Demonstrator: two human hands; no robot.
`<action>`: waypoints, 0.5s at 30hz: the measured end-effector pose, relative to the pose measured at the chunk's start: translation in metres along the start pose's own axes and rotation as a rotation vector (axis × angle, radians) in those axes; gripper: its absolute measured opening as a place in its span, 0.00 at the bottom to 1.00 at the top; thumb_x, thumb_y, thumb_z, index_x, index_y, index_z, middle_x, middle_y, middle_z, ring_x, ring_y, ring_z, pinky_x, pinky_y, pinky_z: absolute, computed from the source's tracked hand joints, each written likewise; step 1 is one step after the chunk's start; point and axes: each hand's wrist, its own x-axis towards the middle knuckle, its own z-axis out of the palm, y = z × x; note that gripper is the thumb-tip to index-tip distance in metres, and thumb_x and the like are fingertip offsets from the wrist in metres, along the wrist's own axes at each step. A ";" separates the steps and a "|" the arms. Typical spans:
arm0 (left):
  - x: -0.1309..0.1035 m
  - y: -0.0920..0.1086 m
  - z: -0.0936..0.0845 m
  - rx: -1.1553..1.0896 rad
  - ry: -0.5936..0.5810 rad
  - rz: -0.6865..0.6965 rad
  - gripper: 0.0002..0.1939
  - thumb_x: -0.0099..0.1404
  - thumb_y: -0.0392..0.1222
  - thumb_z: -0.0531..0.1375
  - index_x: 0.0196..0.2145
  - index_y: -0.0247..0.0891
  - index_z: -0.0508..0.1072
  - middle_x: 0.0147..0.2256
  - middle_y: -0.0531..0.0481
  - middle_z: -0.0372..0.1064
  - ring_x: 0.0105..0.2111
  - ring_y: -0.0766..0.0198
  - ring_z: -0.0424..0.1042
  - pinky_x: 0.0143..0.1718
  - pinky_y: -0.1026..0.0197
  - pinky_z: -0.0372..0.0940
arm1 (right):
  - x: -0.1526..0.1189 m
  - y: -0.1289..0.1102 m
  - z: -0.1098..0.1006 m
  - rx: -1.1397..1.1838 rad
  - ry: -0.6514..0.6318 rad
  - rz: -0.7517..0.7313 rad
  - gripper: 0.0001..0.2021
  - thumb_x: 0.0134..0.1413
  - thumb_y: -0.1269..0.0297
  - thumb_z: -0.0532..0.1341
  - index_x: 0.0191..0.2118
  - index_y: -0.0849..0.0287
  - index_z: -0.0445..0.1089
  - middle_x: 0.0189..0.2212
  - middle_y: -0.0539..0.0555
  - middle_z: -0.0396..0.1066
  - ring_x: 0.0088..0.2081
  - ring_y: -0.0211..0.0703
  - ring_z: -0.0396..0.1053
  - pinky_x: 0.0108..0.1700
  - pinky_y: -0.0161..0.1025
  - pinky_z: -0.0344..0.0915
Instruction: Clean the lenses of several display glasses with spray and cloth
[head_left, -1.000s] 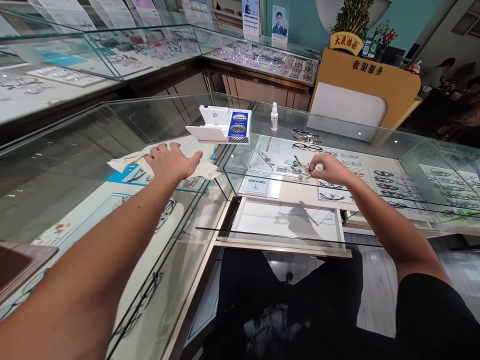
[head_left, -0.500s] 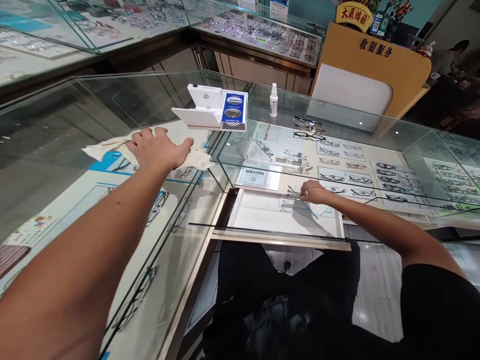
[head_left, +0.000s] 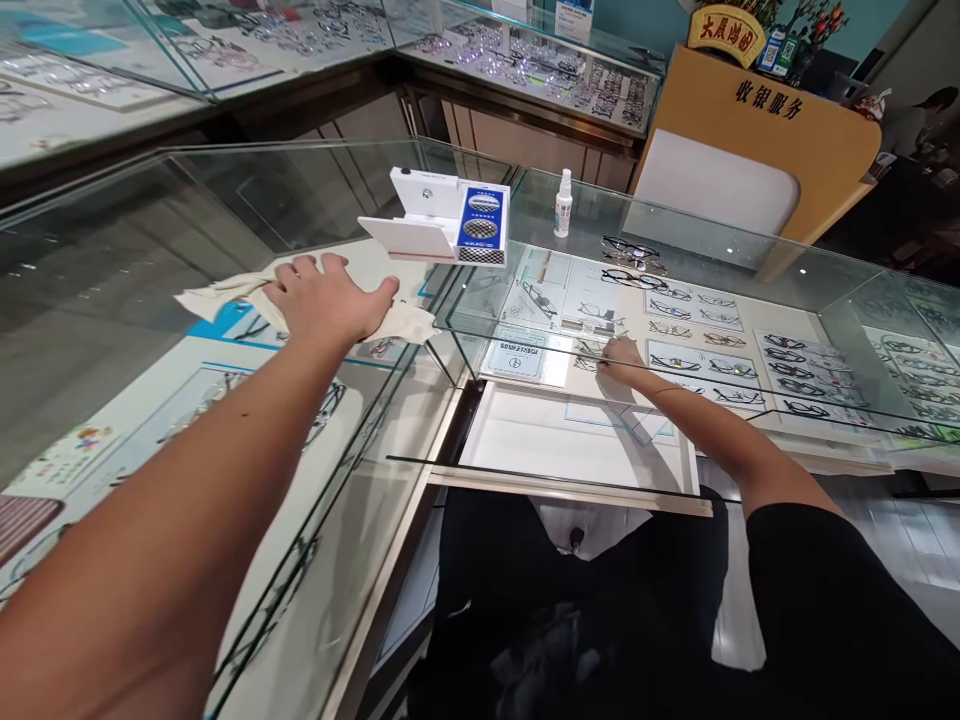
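the big glass desk [head_left: 150, 260] fills the left and middle of the frame. it is a case with glass on top and glasses lying on shelves inside. at the right, the back of the case looks open, and a white tray [head_left: 570, 440] sticks out near the lower middle.

the left hand [head_left: 330, 298] lies flat and open on a cream cloth [head_left: 409, 322] in the middle left, pressing it on the glass top. just past it stands a white and blue box [head_left: 450, 222] with its lid up. a small spray bottle [head_left: 563, 203] stands farther back, apart from the box.

the right hand [head_left: 619, 352] is inside the case, in the middle of the frame, under the glass top. its fingers rest by a thin pair of glasses [head_left: 592, 350] on the shelf. i cannot tell if the fingers are pinching the glasses or only touching them, as they are too small to see well.

it looks like the step is taking or setting one pair on the shelf while the cloth waits. the next move seems to need a soft pinch on the thin frame and a slow, low pull toward the tray.

the glass top edge is right over the wrist, so there is little room to lift. other glasses lie near on the right. the tray side has more open room.
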 end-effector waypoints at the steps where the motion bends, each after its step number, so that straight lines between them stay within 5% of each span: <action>1: -0.002 0.002 -0.002 0.001 0.004 -0.034 0.43 0.72 0.60 0.52 0.71 0.22 0.62 0.72 0.19 0.54 0.73 0.27 0.54 0.71 0.31 0.52 | 0.001 0.001 0.002 0.001 0.004 0.003 0.13 0.70 0.55 0.66 0.47 0.62 0.77 0.54 0.59 0.77 0.59 0.53 0.73 0.63 0.56 0.69; 10: -0.010 0.011 -0.011 -0.003 -0.006 -0.062 0.43 0.72 0.58 0.53 0.72 0.22 0.62 0.73 0.21 0.55 0.73 0.30 0.55 0.72 0.33 0.53 | -0.008 0.002 0.018 0.042 0.104 0.003 0.12 0.68 0.59 0.65 0.49 0.61 0.78 0.61 0.62 0.73 0.66 0.57 0.65 0.67 0.57 0.61; 15: -0.008 0.008 -0.009 -0.007 0.000 -0.042 0.43 0.72 0.58 0.52 0.71 0.20 0.62 0.72 0.18 0.55 0.73 0.27 0.55 0.71 0.31 0.53 | -0.024 -0.005 0.021 0.075 0.127 -0.031 0.11 0.64 0.67 0.61 0.42 0.62 0.83 0.65 0.66 0.71 0.66 0.61 0.61 0.68 0.56 0.57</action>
